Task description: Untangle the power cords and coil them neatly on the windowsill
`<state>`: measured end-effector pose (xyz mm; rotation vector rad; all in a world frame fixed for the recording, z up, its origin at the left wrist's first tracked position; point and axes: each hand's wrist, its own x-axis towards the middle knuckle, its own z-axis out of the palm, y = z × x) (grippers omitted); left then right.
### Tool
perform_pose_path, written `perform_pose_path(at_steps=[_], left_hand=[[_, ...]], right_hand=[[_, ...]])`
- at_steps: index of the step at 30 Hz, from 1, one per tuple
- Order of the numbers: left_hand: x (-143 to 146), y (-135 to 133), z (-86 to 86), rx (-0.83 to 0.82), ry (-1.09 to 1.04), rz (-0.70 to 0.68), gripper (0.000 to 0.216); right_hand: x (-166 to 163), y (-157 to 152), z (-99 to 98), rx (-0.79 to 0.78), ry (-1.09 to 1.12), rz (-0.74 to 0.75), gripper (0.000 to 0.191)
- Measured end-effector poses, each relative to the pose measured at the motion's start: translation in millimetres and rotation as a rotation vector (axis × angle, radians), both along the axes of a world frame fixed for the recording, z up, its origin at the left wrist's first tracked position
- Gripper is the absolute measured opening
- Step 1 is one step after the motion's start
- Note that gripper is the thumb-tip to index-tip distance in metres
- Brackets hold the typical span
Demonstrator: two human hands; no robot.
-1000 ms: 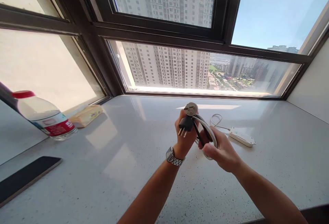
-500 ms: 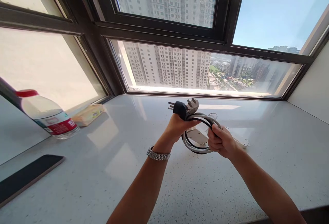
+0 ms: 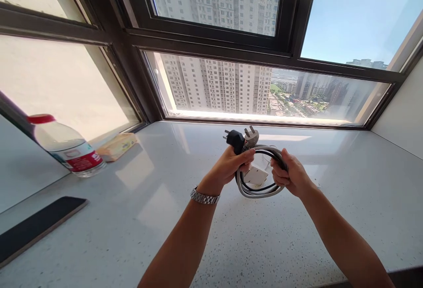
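Note:
A coil of power cords (image 3: 261,194), one grey and one black, is stretched between my two hands above the counter. My left hand (image 3: 233,164), with a metal watch (image 3: 205,196) on its wrist, is closed round the coil's left side. Just above those fingers stick out a black plug (image 3: 235,139) and a grey plug (image 3: 251,137), their prongs pointing up and left. My right hand (image 3: 291,171) grips the coil's right side, fingers wrapped round it. Through the loop shows part of a white block (image 3: 256,176), perhaps a power strip; the rest is hidden behind my hands.
On the left stand a bottle with a red cap (image 3: 71,149) and a soft tissue pack (image 3: 117,146) by the window. A dark phone (image 3: 41,226) lies nearer on the speckled white counter (image 3: 251,244). Dark window frames (image 3: 211,45) border the counter's far side.
My right hand has shifted slightly right, widening the coil. My left thumb now presses down over the cords, and the plugs have tilted a little to the right.

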<state>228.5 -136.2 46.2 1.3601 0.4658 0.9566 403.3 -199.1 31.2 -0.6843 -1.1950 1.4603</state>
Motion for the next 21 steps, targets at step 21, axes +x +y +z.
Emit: perform_pose_path(at_steps=[21], left_hand=[[16, -7, 6.5, -0.078, -0.178, 0.302, 0.050]], right_hand=[[12, -4, 11.0, 0.170, -0.245, -0.213, 0.028]])
